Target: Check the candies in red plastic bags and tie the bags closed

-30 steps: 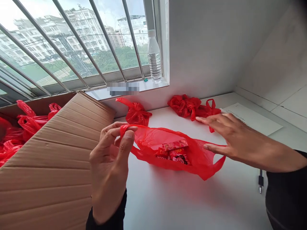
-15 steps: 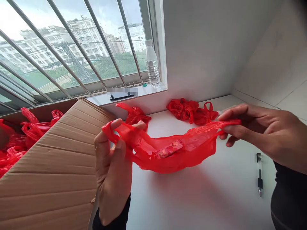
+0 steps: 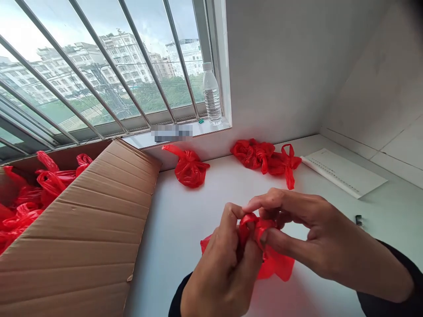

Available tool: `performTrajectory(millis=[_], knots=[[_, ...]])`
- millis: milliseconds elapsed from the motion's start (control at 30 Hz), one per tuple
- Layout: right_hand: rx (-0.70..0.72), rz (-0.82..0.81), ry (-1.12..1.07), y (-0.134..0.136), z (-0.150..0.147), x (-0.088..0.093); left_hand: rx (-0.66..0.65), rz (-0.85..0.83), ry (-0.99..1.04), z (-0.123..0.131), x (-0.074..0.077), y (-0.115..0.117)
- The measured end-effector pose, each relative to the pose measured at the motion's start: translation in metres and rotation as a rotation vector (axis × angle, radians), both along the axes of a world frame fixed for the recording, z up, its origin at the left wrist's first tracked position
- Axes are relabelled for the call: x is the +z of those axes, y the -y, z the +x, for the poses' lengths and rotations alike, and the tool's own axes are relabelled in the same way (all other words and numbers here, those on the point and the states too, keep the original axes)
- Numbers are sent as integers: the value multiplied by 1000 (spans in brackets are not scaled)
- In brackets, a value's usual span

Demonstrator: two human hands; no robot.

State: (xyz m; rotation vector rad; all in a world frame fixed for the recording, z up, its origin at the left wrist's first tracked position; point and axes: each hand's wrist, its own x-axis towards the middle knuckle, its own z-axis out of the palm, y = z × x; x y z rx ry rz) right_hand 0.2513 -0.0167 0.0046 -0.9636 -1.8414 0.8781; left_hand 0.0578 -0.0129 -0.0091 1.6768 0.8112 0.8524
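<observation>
A thin red plastic bag (image 3: 277, 264) hangs bunched between my two hands, just above the white tabletop (image 3: 165, 264). My left hand (image 3: 224, 264) is closed around its gathered top, with a loop of the plastic standing up by the fingers. Pinching the same gathered part from the right is my right hand (image 3: 297, 233), its thumb and fingers pressed on the plastic. The fingertips of both hands almost meet. The bag's lower part spreads out beneath them, and whatever it holds is hidden.
At left stands an open cardboard box (image 3: 82, 215) of red bags (image 3: 49, 180). A knotted red bag (image 3: 190, 169) and several more tied bags (image 3: 253, 154) lie along the wall. Paper (image 3: 343, 169) and a partly hidden pen (image 3: 358, 219) are at right. A bottle (image 3: 212, 99) stands on the sill.
My hands have come together from either side of the stretched bag and bunched its top. The small patterned red packet seen in it before is now out of sight.
</observation>
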Motion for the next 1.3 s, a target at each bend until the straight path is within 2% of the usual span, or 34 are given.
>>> performTrajectory(millis=[133,233,300,400,467,567,667,767,867,967,1033,1167,1300], knots=[[-103,28,9,2,0,3,-64,-49,-115,-9,5,-2],[-190,36,-12,2,4,6,-78,49,-208,-16,11,-6],[-235,56,-53,2,5,7,-68,84,-199,-18,12,-10],[-265,113,-116,4,5,7,23,17,-90,-15,11,-14],[-248,137,-138,6,4,7,126,-18,-52,-11,9,-14],[-149,137,-138,9,0,7,196,61,-97,-5,7,-6],[-70,175,-82,11,-8,4,143,183,-189,-3,3,3],[17,218,12,13,-13,0,60,228,-235,-3,0,2],[23,317,53,14,-12,-4,-37,192,-190,-3,0,-5],[-149,398,106,11,-9,-6,-50,135,-150,-4,6,-9],[-230,364,176,7,-8,-6,-49,94,-133,-5,12,-10],[-186,232,150,1,-6,-5,-104,-60,-106,-8,18,-11],[-224,166,74,0,-5,-1,-31,-187,29,-12,14,-18]])
